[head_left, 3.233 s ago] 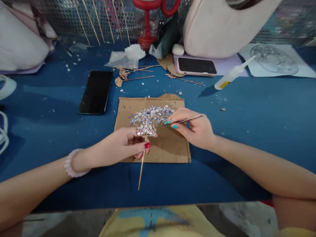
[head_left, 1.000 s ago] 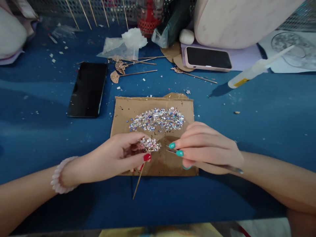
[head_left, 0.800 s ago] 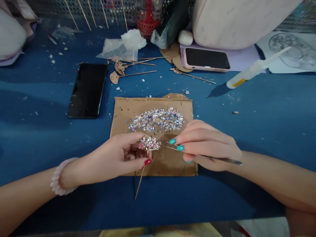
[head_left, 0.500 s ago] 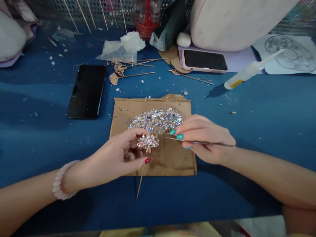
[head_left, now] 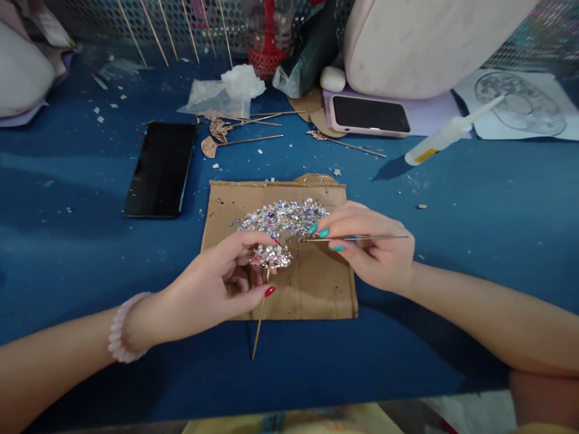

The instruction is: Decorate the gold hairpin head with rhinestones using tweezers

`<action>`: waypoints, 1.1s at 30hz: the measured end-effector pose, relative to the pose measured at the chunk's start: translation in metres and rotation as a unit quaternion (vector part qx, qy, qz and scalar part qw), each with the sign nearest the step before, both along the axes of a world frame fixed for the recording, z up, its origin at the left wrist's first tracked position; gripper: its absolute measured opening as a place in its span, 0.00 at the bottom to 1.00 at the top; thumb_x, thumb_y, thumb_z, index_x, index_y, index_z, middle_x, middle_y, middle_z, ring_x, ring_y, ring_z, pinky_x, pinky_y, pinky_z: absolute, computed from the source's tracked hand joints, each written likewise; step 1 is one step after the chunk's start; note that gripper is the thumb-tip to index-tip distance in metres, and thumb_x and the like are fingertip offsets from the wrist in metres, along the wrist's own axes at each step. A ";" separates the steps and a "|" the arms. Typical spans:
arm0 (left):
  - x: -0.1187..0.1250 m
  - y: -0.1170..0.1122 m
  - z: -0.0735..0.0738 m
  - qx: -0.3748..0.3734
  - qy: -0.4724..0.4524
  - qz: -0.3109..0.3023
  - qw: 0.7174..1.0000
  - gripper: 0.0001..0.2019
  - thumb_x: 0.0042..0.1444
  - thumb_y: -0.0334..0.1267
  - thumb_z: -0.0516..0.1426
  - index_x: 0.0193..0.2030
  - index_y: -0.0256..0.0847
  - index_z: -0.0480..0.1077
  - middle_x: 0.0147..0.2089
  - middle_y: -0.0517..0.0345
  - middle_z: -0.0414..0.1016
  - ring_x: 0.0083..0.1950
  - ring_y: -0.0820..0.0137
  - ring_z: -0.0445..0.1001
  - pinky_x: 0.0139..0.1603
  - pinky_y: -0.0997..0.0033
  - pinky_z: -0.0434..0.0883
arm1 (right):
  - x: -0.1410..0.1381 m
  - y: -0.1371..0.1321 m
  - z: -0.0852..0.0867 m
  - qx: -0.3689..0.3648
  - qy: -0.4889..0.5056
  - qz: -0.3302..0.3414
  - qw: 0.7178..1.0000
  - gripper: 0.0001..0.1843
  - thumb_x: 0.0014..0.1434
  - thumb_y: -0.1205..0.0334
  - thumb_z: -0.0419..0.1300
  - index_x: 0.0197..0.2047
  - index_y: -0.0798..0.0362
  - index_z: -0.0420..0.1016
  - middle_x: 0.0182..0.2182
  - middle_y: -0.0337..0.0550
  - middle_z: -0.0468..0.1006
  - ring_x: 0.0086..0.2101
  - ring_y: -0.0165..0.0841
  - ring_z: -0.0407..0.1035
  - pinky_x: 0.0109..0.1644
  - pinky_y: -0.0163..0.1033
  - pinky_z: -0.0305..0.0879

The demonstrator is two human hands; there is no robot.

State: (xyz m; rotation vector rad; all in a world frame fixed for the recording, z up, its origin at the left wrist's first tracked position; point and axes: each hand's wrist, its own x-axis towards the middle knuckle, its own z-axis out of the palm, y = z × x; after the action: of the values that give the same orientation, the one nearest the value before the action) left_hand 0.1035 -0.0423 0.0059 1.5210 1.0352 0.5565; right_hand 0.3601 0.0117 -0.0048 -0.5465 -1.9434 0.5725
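Note:
Between the thumb and fingers of my left hand (head_left: 228,274) is a metal hairpin (head_left: 270,257), its head covered with pink and clear stones. The pin's long stem slants down past the near edge of a cardboard sheet (head_left: 312,295). My right hand (head_left: 373,247) pinches a pair of slim metal tweezers (head_left: 362,237), whose tips point left, just short of the hairpin's head. Right behind both hands, a heap of small glittering rhinestones (head_left: 283,216) in blue, silver and clear spreads across the cardboard. Whether the tweezer tips hold a stone is too small to tell.
A black phone (head_left: 161,170) lies on the left, a pale-cased phone (head_left: 370,115) at the back. Several bare hairpins (head_left: 244,141) lie behind the cardboard. A white glue bottle (head_left: 436,143) leans with its nozzle up at the right. A plastic bag (head_left: 215,99) holds white material.
My right hand has moved slightly up and left, and the tweezers have swung from a slant to nearly level, nearer the rhinestone heap. My left hand still holds the hairpin, its index finger slightly more extended.

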 end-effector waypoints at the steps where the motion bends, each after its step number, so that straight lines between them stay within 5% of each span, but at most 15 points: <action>1: 0.000 0.000 0.000 0.002 0.001 -0.001 1.000 0.21 0.60 0.36 0.60 0.59 0.46 0.61 0.39 0.60 0.73 0.29 0.77 0.71 0.26 0.81 0.73 | 0.000 0.000 -0.001 -0.001 0.003 -0.001 1.000 0.02 0.63 0.65 0.62 0.39 0.53 0.77 0.31 0.45 0.83 0.34 0.34 0.79 0.39 0.42 0.77; 17: -0.001 -0.002 -0.001 0.048 0.062 -0.017 0.997 0.21 0.60 0.40 0.61 0.59 0.44 0.62 0.33 0.64 0.70 0.26 0.77 0.69 0.24 0.81 0.68 | -0.001 0.000 -0.002 -0.016 -0.014 0.012 1.000 0.01 0.63 0.67 0.63 0.39 0.54 0.76 0.32 0.44 0.83 0.36 0.32 0.78 0.40 0.40 0.76; 23: -0.004 -0.001 0.001 0.194 0.186 -0.048 0.962 0.17 0.63 0.40 0.59 0.58 0.44 0.64 0.35 0.63 0.69 0.32 0.74 0.69 0.37 0.76 0.71 | -0.002 0.000 -0.001 -0.019 -0.026 0.014 0.999 0.02 0.63 0.67 0.62 0.38 0.54 0.77 0.32 0.43 0.82 0.35 0.32 0.78 0.39 0.40 0.76; 33: -0.011 0.002 0.002 0.279 0.211 -0.116 0.930 0.21 0.67 0.48 0.57 0.62 0.44 0.60 0.54 0.50 0.71 0.55 0.60 0.71 0.57 0.58 0.70 | -0.001 0.000 -0.001 -0.027 -0.035 0.019 0.999 0.02 0.64 0.66 0.62 0.39 0.54 0.77 0.32 0.44 0.83 0.35 0.31 0.78 0.41 0.40 0.75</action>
State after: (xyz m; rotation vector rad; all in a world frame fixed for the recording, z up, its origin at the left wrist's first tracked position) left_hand 0.0929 -0.0398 0.0083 2.3095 1.0428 0.3757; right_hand 0.3591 0.0117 -0.0054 -0.5704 -2.0125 0.6383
